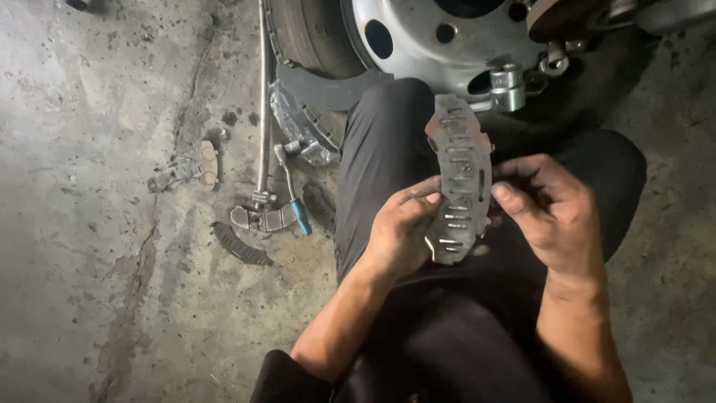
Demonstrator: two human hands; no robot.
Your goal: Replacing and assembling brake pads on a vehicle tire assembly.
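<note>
I see both hands raised over the lap, sharing one thing: a curved grey metal plate [459, 179] with rows of short slots, most likely a brake pad backing or shim. The left hand [399, 227] is closed on its lower edge, thumb pressed across the face, while the right hand [548, 213] pinches the opposite long edge with curled fingers. I judge it is held upright and tilted toward the head camera so its slotted face can be looked over.

Just beyond the knees stands a silver steel wheel [447, 33]. On the concrete floor [89, 224] to the left lie a long steel bar [262, 97], a blue-handled tool [297, 201], a tan pad [209, 164] and a dark curved strip [240, 246], laid within arm's reach. I see no packages, labels or signs.
</note>
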